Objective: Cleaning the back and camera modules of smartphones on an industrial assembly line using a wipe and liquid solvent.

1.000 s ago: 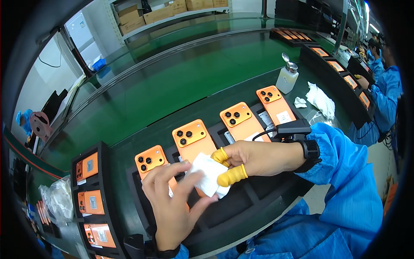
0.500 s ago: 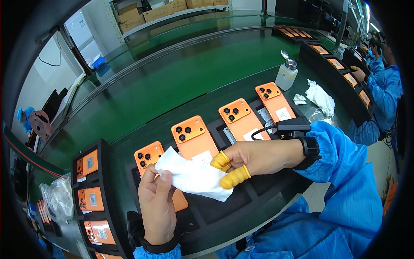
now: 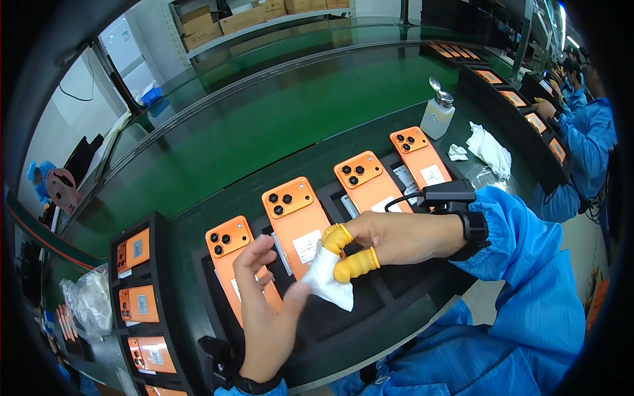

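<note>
My right hand (image 3: 389,241), with yellow finger cots on its thumb and forefinger, pinches a bunched white wiping cloth (image 3: 325,280). The cloth hangs over the near part of a black tray (image 3: 317,321). My left hand (image 3: 269,323) is open, fingers apart, its thumb tip at the cloth's left edge; whether it touches cannot be made out. Behind that hand lies an orange phone (image 3: 228,236), camera side up. Another orange phone (image 3: 290,214) lies just beyond the cloth. Two more, a third phone (image 3: 362,178) and a fourth phone (image 3: 417,148), lie to the right, bearing white labels.
Left of my tray stands a foam tray (image 3: 158,231) of orange phones. A pump bottle (image 3: 438,117), a crumpled cloth (image 3: 489,148) and a white scrap (image 3: 457,152) sit at the right. Beyond runs a green conveyor belt (image 3: 264,112). A co-worker in blue (image 3: 591,138) is at far right.
My left hand has let go of the cloth's left end and spread its fingers, shifting right. The cloth, stretched between both hands before, is now gathered in my right hand.
</note>
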The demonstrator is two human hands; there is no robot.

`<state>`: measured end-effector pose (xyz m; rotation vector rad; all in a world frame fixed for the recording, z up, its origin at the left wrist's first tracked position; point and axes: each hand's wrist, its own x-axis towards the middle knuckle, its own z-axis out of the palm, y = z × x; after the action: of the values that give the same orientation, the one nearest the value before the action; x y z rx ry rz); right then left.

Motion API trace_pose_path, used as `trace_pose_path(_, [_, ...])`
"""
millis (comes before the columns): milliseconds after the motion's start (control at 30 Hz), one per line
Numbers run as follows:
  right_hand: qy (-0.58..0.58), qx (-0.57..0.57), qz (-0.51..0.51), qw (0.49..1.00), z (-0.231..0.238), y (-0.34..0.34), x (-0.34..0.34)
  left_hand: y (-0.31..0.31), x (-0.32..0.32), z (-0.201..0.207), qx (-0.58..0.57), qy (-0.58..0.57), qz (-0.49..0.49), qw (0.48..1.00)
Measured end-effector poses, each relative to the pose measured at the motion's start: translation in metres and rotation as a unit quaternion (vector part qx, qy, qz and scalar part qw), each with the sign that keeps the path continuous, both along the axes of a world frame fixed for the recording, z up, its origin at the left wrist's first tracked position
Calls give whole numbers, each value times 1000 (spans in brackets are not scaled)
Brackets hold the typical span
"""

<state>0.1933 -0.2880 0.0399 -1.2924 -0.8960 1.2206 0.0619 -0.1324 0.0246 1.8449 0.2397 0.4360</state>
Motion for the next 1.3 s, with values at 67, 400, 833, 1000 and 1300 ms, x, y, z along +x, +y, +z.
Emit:
trace_pose_path(67, [24,8,-4,1000,3,-1,0,-2,-3,-1,108,-68,-5,992])
trace_pose_path(400, [-14,3,-15,1000,2,-2,-4,-9,-4,-3,188,-96,38,977])
trace_pose_path(833, [-126,-4,-123,984,2,7,-7,-7,-3,-5,-162,-92,-39,982])
trace_pose_path(1000, [-118,-50,-21,992,-1,10,-2,-5,1,-9,-150,-117,-40,981])
trace_pose_path(1300, [-147,-9,-92,985,-3,9,-6,-1,-6,-9,-104,32,-68,992])
